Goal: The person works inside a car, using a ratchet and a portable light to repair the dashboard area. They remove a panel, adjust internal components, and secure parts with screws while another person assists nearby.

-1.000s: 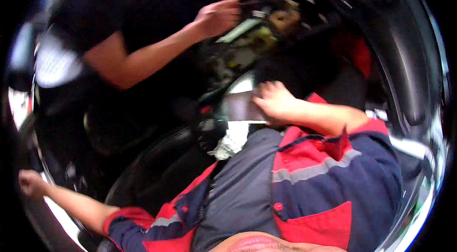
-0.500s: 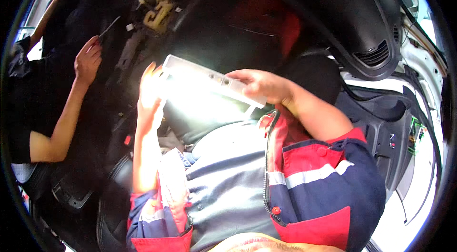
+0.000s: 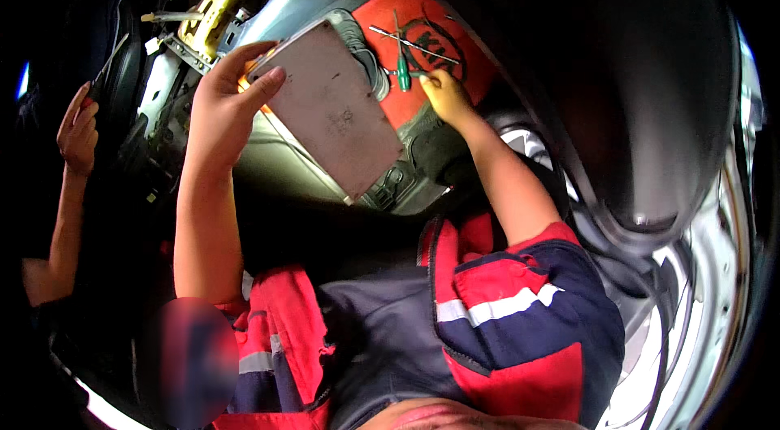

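Note:
My left hand (image 3: 227, 101) grips the upper left corner of a flat rectangular panel (image 3: 329, 113), its grey-brown back facing up and a glow along its left edge. My right hand (image 3: 445, 101) is off the panel, fingers closed beside the green screwdriver (image 3: 404, 72) on a red mat (image 3: 455, 23); what those fingers grip is too small to make out. A thin metal rod (image 3: 426, 50) crosses the screwdriver's shaft. Part of a grey shoe (image 3: 357, 40) shows between the panel and the mat.
I am inside a car, with a dark dashboard (image 3: 650, 121) at right and a metal bracket with yellow parts (image 3: 213, 7) at upper left. At far left another person's hand (image 3: 80, 137) holds a thin screwdriver. A door sill (image 3: 699, 308) curves at lower right.
The view has swung toward the floor. The bright panel now shows its dull back, raised by my left hand; my right hand has left it and moved up to the tools.

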The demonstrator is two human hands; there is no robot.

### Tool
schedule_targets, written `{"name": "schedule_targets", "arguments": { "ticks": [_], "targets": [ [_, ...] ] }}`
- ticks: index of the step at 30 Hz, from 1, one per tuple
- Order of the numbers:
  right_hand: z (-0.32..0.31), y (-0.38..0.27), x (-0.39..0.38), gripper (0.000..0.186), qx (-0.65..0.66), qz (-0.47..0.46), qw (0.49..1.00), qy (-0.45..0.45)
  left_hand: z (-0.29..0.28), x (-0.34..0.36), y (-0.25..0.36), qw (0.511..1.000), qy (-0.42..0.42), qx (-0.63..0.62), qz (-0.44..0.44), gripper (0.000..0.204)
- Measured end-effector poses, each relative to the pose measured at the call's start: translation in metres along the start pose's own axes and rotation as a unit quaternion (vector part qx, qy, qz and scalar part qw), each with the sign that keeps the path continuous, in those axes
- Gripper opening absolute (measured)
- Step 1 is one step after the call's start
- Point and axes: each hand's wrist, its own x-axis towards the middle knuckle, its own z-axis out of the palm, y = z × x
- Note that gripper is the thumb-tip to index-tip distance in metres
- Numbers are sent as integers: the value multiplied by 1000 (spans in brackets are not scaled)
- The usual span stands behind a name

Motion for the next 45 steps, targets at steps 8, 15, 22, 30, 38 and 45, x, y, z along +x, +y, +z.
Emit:
{"name": "schedule_targets", "arguments": {
  "ticks": [8, 15, 22, 30, 38, 45],
  "targets": [
    [89, 106, 131, 58, -164, 91, 982, 7, -5, 3, 25, 999, 14, 40, -24, 39],
    [80, 134, 138, 44, -329, 187, 925, -36, -1, 0, 49, 993, -24, 43, -105, 39],
    [72, 123, 130, 28, -318, 83, 944, -16, -4, 3, 27, 991, -20, 121, -60, 42],
    [26, 125, 103, 32, -430, 65, 883, -178, -15, 5, 4, 981, 57, 185, 27, 46],
    [7, 75, 76, 28, -381, -33, 924, 2, -47, -15, -36, 956, 173, -234, 45, 39],
    [42, 90, 101, 46, -235, 53, 962, 131, -33, -13, -14, 979, 155, -125, 46, 39]
  ]
}}
